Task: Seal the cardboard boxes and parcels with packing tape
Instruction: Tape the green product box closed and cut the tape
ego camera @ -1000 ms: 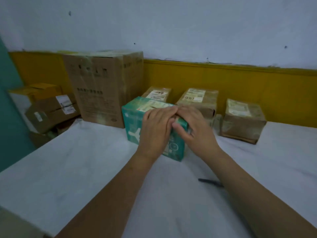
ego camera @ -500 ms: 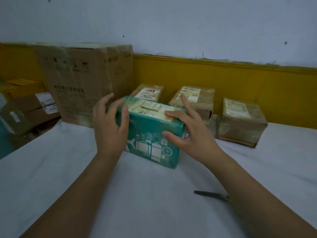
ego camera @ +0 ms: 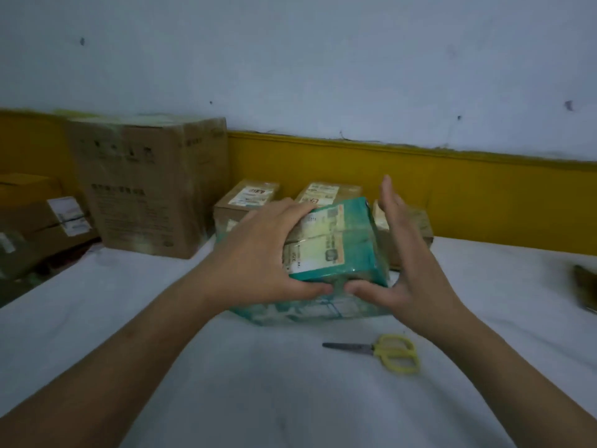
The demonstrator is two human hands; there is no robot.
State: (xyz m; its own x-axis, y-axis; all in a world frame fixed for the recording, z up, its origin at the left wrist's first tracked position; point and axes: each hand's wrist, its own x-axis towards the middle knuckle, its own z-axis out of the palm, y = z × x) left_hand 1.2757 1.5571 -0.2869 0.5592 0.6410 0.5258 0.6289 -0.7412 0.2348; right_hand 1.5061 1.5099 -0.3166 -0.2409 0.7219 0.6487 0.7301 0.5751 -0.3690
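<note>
The table (ego camera: 106,334) fills the lower half of the view, its white top running back to the wall (ego camera: 484,202) and out past the near and right edges. Its left edge slants from the lower left up toward the carton (ego camera: 145,189). The carton stands upright at the back left, near the wall. Left of it, beyond the table's edge, lies a stack (ego camera: 42,221) of labelled boxes.

The teal box (ego camera: 342,250) sits mid-table, its labelled top turned toward the camera and its lower front blurred. Behind it, three parcels (ego camera: 248,205) line up along the wall. The rightmost is mostly hidden by the right hand (ego camera: 416,270).

The left hand (ego camera: 258,253) grips the teal box. Its fingers curl over the top left edge and its thumb lies across the front face. The right hand is spread, fingers straight and pointing up just beside the box's right side. Its thumb rests on the front face, tip near the left thumb. Whether the palm touches the side cannot be told.

The scissors (ego camera: 387,350) lie closed just in front of the box, blades pointing left, apart from both forearms. Bare tabletop lies to the left and right of the box. A dark object (ego camera: 585,292) is cut off by the right edge.
</note>
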